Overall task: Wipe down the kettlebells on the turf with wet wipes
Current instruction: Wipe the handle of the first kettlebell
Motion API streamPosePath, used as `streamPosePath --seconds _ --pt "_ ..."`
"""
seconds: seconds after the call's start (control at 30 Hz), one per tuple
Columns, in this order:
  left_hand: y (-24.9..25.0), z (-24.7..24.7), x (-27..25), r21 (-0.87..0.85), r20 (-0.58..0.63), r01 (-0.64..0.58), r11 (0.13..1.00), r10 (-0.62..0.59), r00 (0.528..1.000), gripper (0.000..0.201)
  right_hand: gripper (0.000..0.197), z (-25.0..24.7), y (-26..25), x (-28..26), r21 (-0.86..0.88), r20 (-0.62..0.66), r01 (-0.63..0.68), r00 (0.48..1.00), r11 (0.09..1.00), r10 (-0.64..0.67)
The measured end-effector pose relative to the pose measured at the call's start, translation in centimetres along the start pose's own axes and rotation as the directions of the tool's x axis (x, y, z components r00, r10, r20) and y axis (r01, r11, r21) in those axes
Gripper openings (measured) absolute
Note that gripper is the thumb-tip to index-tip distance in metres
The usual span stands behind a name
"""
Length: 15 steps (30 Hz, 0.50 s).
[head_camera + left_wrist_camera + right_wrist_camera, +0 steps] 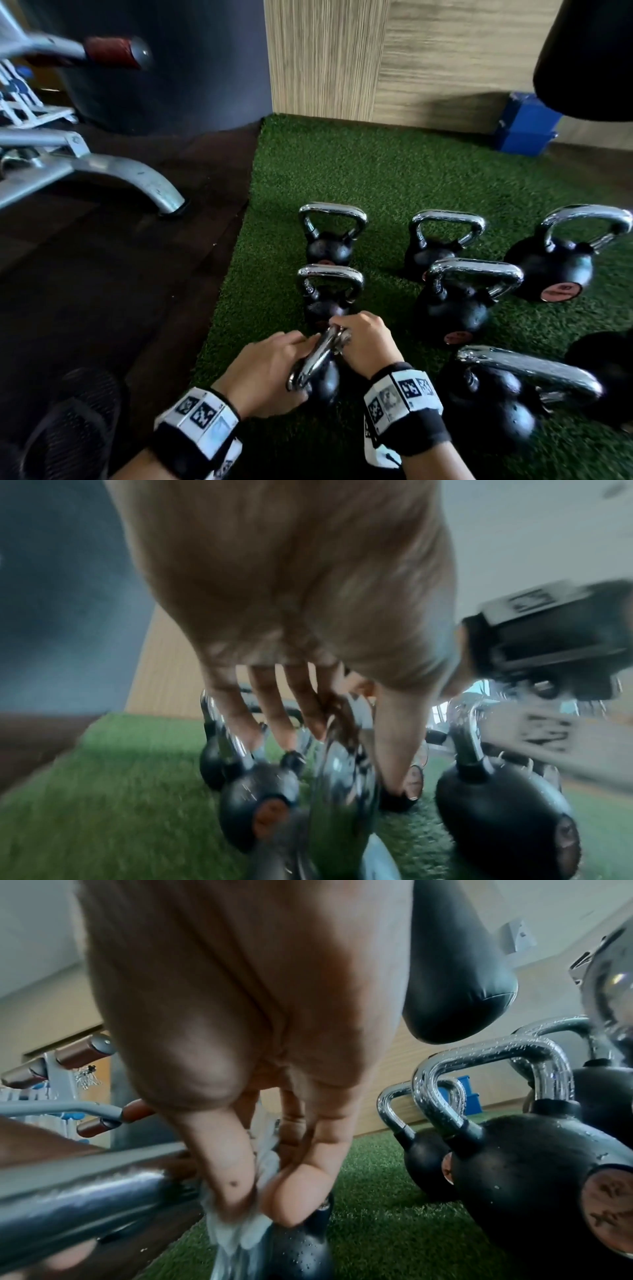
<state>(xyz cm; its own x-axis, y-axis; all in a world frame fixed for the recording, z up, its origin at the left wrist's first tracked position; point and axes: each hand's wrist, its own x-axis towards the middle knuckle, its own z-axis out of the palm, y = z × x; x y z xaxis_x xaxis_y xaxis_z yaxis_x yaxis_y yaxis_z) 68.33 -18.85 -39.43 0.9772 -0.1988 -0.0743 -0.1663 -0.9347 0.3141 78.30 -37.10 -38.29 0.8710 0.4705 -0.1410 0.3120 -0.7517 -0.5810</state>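
1. While the nearest small kettlebell (322,373) is steadied on the turf (394,178), its chrome handle (317,356) is being wiped, so the task is judged to be under way and not finished.
2. The handle is gripped by the left hand (270,370), with the fingers curled round the bar from the left side.
3. A white wet wipe (240,1223) is pinched between the thumb and fingers of the right hand (364,342) and pressed against the handle where it meets the black body.
4. Water droplets are seen on the handle and body of the kettlebell to the right (524,1164), and specks show on the large handle in the foreground (527,370); these are judged already wiped or wetted, though this cannot be confirmed.
5. Two small kettlebells (329,240) are lined up directly beyond the one in hand, and others stand to the right; whether they are cleaned cannot be told.
6. At least the body of the held kettlebell is judged to remain.
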Motion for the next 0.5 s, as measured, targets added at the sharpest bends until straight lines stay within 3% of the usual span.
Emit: streamPosePath --seconds 0.1,0.27,0.5 --pt "-1.4 -1.8 0.9 0.146 0.094 -0.009 0.989 -0.005 0.996 0.084 0.030 0.0 0.1 -1.8 -0.071 -0.027 -0.078 0.997 0.994 0.076" --pt "-1.8 -3.6 2.7 0.227 0.211 -0.064 0.972 0.015 0.977 0.082 0.017 1.5 0.2 -4.4 -0.080 -0.083 -0.147 0.987 0.986 0.140" --pt "-2.1 -5.5 3.4 0.247 0.400 -0.011 0.969 -0.091 0.912 0.099 0.028 0.1 0.7 -4.6 -0.029 -0.031 -0.111 0.993 0.993 0.110"
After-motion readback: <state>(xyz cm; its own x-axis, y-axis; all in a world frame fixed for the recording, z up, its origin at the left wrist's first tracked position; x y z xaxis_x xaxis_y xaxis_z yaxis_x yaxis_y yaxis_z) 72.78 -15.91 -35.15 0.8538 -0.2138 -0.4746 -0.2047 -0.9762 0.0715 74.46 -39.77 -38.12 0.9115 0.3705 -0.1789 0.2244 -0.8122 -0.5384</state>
